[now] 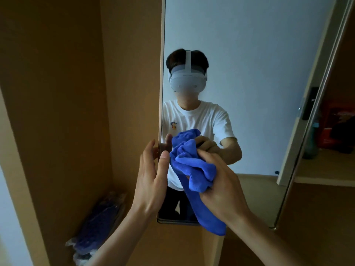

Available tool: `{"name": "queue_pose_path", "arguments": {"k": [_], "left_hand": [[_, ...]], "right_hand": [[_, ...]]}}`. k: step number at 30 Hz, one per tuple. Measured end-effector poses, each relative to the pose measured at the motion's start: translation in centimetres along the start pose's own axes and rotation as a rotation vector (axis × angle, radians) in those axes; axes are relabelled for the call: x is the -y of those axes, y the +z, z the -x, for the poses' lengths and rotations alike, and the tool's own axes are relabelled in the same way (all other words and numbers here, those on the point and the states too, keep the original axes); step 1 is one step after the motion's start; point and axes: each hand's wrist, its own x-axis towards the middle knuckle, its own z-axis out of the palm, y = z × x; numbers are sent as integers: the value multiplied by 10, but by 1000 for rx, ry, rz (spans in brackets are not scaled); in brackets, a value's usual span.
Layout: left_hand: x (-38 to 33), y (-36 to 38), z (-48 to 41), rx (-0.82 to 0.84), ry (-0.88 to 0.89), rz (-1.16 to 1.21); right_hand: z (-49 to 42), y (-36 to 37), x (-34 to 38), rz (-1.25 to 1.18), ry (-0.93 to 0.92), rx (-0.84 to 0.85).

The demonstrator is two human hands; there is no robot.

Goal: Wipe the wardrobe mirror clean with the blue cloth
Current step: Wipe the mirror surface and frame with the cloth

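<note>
Blue cloth [194,169], bunched, sits at lower centre of the frame, gripped in the right hand [224,191], its tail hanging down. Just left, the left hand [151,175] is flat with straight fingers, holding nothing, at the left edge of the mirror [249,73]. A plastic-wrapped dark blue bundle [98,227] lies lower left inside the brown wardrobe [124,73]. Beyond, the tall mirror reflects a person [199,120] wearing a headset [187,81].

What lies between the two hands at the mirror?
In the head view, the bunched blue cloth lies between them: the right hand grips it, and the open left hand stands just beside it.
</note>
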Motion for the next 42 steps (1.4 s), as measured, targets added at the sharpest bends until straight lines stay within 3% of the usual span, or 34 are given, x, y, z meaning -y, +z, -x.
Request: {"name": "queue_pose_path", "arguments": {"k": [13,22,35,42], "left_hand": [[-211,-25,-115,82,22,-40],[-319,-33,-171,77,103,-178],[-370,-41,-227,92,62,-218],[-381,-49,-268,155,159,-97]], "right_hand": [[-139,-155,124,161,27,145],[-212,-245,184,225,-20,141],[-274,-286,222,425,-233,61],[-307,-286,239,498,-275,-14]]}}
